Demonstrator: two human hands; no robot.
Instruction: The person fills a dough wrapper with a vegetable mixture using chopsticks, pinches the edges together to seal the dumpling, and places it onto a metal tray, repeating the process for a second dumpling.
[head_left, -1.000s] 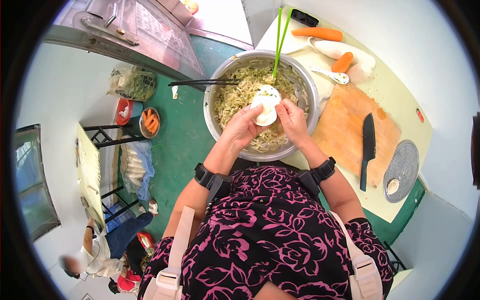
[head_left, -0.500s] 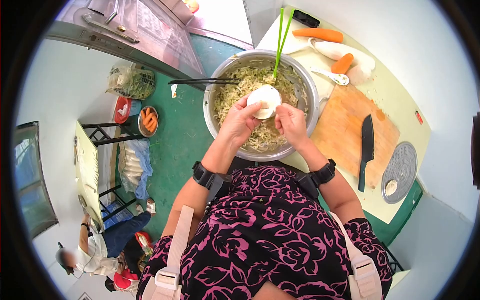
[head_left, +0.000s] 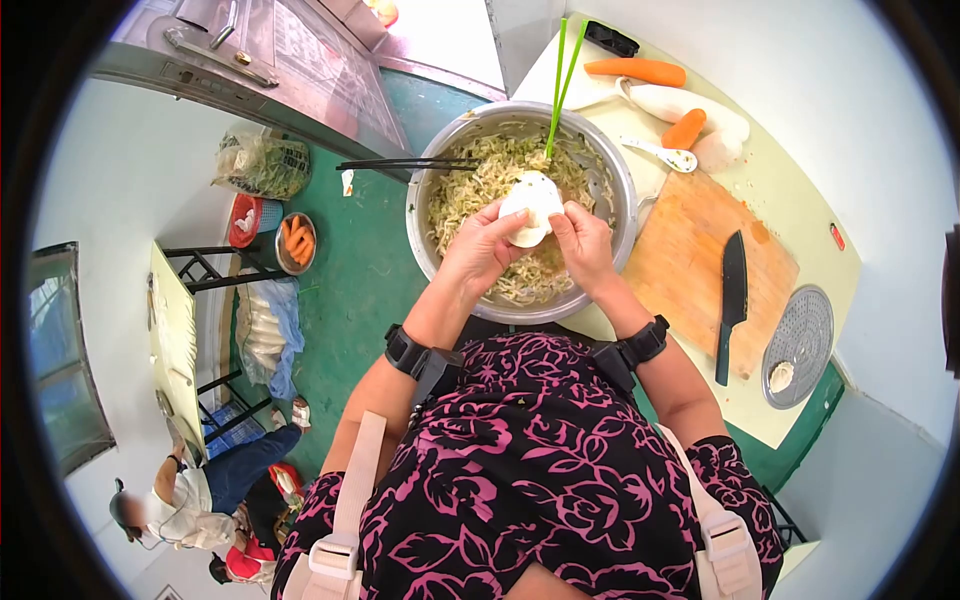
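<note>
A big metal bowl of shredded filling stands on the tabletop, the cutting board beside it. Above the filling, here's the white wrapper, left hand gripping one side in its fingers, right hand pinching the other side with its fingers.

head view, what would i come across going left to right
Window → side table → small bowl of carrots → left hand → right hand → white spoon → black knife → perforated metal disc
</note>
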